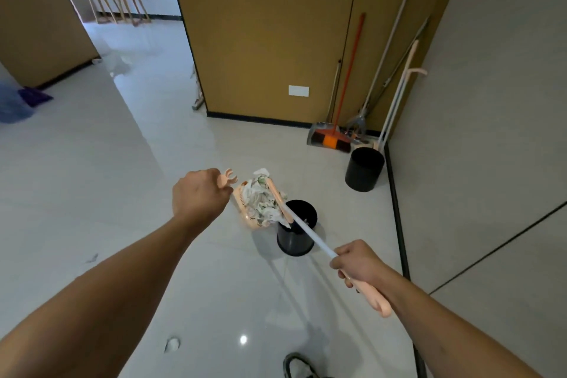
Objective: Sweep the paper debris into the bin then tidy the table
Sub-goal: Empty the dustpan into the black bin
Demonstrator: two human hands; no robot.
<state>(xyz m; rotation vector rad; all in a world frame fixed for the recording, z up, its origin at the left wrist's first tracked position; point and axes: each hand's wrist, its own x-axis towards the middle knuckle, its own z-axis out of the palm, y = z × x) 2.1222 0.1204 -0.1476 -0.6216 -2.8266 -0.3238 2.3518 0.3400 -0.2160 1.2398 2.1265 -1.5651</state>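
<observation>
Head view, standing over a glossy pale tiled floor [214, 301]. Left hand [198, 196] is curled round the pink forked end of the dustpan's handle; the pink dustpan [245, 209] is tilted, its lower edge at the rim of the near black bin [296, 236]. Crumpled paper debris [260, 198], white with green print, is heaped in the pan, just above and left of the bin's opening. Right hand [357, 262] grips the broom handle [316, 241] where the white shaft meets the pink grip; the shaft runs up and left across the bin mouth and the pink broom head lies against the paper heap. One small white scrap [172, 344] lies on the floor near the lower edge, well apart from the bin. A second black bin [365, 169] stands in the corner, just in front of an orange-handled broom [334, 139] and other long-handled cleaning tools leaning on the yellow-brown wall panel [267, 40]. Wooden stools [118, 4] visible in the far room.
</observation>
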